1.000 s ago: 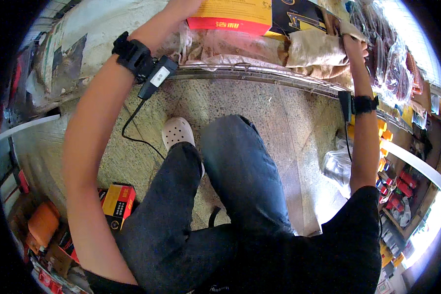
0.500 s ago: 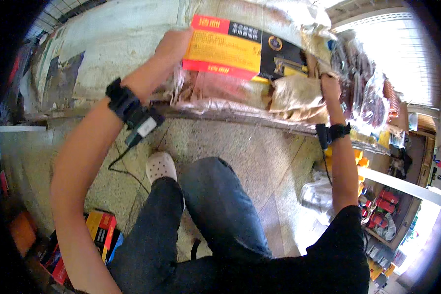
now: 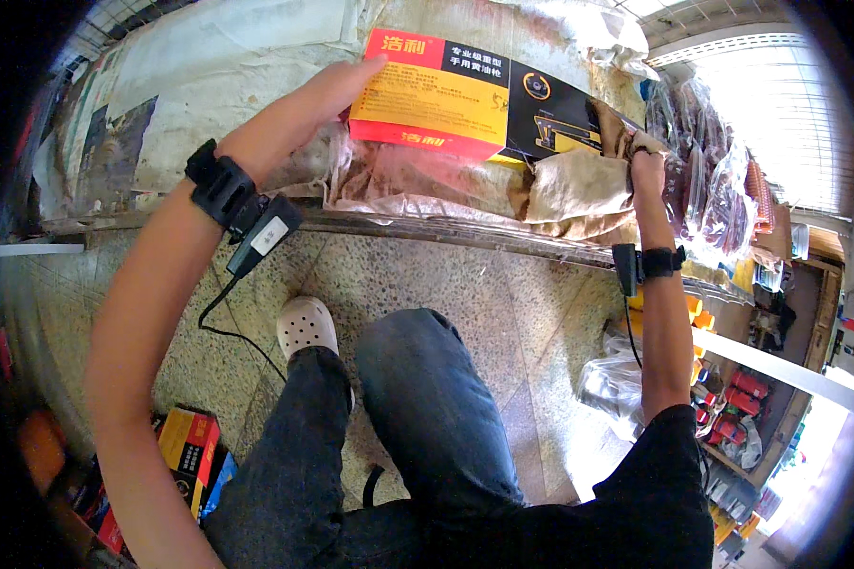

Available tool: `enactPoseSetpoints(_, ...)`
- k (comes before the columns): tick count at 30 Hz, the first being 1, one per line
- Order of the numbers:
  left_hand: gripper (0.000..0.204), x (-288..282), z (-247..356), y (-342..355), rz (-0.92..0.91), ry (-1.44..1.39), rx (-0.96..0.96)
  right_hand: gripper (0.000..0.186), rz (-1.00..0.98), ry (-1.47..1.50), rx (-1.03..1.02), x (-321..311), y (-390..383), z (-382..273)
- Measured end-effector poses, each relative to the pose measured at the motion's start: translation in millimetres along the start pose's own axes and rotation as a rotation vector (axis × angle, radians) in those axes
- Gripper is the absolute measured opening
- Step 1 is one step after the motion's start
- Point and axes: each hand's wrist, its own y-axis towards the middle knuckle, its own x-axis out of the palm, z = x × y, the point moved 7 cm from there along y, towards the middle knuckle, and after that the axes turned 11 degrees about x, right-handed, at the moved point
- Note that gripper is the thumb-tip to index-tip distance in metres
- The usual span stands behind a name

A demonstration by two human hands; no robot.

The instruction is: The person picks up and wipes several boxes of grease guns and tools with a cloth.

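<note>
A long cardboard box (image 3: 446,90) in yellow, red and black lies across the covered ledge in front of me. My left hand (image 3: 344,87) grips its left end, the thumb over the top edge and the other fingers partly hidden behind it. At the box's right end, my right hand (image 3: 648,163) is closed on a tan, stained cloth (image 3: 579,185). The cloth lies bunched against the box's front right corner and partly covers that end. A dark strapped device sits on each of my wrists, with a cable hanging from it.
Plastic-wrapped goods (image 3: 707,161) hang to the right of the cloth. More boxes (image 3: 190,446) stand on the floor at lower left, beside my left forearm. A clear plastic bag (image 3: 612,384) and a shelf with red items (image 3: 745,394) are at right.
My left wrist has shifted slightly left and down, while the hand stays at the box's left end. My right hand has moved a little to the right, still holding the cloth.
</note>
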Motion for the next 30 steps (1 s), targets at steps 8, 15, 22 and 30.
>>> enactPoseSetpoints(8, 0.055, -4, -18, 14, 0.004, 0.148, -0.061, 0.053, 0.064, 0.233, 0.238, -9, -32, 1)
enactPoseSetpoints(15, 0.054, 8, 14, -14, 0.112, -0.119, 0.042, 0.062, 0.105, 0.262, 0.194, -24, -67, -15)
enactPoseSetpoints(22, 0.062, 16, 54, -11, 0.004, -0.108, 0.105, 0.057, 0.15, 0.169, 0.197, -14, -13, 12)
enactPoseSetpoints(30, 0.057, 18, 75, -23, 0.077, -0.134, 0.229, 0.049, 0.115, 0.218, 0.094, -16, 7, 20)
